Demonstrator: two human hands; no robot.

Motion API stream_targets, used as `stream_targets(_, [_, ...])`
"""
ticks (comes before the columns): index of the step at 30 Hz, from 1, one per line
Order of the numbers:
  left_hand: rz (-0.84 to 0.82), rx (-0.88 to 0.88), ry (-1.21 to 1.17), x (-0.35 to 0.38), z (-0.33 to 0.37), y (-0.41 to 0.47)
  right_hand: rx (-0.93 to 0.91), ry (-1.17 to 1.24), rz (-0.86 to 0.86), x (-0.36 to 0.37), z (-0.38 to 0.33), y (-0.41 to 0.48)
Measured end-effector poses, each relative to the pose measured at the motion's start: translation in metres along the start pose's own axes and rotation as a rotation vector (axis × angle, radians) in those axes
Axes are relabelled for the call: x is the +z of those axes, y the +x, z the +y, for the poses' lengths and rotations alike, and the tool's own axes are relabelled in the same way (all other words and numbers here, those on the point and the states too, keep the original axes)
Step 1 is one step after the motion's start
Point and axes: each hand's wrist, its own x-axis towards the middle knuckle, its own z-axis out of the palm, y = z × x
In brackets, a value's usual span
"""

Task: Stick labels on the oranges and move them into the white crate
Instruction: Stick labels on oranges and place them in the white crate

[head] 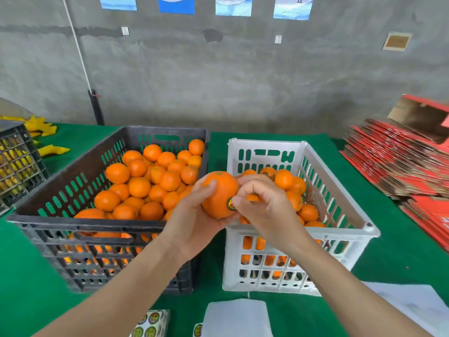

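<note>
Fruit packing room, warehouse-like. Bare concrete wall [243, 81] with printed posters [176, 4]. Work table [401, 251] under green felt. Black plastic crate [73, 224] heaped with loose oranges [150, 181], white crate [264, 142] beside it part-filled. Stack of flattened red cartons [393, 161] at right. Sheets of round labels [150, 323] at near edge.

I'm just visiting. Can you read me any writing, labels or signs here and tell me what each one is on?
"过": on the rightmost wall poster; its other print is cut off.
Nothing readable: the other posters.
Too small to read: the round label on the orange in the left hand.
Blurred: the sticker sheets, and the print on the red cartons.
</note>
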Motion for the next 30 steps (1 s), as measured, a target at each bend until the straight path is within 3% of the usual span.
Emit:
stream_targets(9, [0.070, -0.118, -0.065, 0.009, -0.032, -0.015, -0.156, -0.315, 0.126, -0.001, 0.008, -0.032])
stream_targets(13, [0.088, -0.168, -0.054, 0.010, -0.046, -0.023, -0.068, -0.244, 0.159, -0.002, 0.013, -0.048])
stream_targets(16, [0.168, -0.187, -0.045, 0.007, -0.055, -0.024, 0.108, -0.093, 0.088, -0.013, 0.015, -0.050])
stream_targets(19, [0.113, -0.185, 0.027, 0.011, -0.060, -0.020, 0.085, -0.115, -0.104, -0.014, 0.016, -0.055])
stream_targets(21, [0.029, -0.154, 0.090, 0.021, -0.061, -0.011, 0.057, -0.151, -0.125, -0.018, 0.017, -0.051])
stream_targets(26, [0.200, 0.014, 0.578, 0.039, -0.059, 0.045, 0.207, -0.380, 0.038, -0.065, 0.039, 0.004])
stream_targets(28, [0.175, 0.104, 0.778, 0.036, -0.061, 0.061, 0.358, -0.591, 0.019, -0.088, 0.063, 0.025])
stream_targets(30, [0.184, 0.196, 1.159, 0.031, -0.068, 0.070, 0.521, -0.760, -0.074, -0.104, 0.088, 0.036])
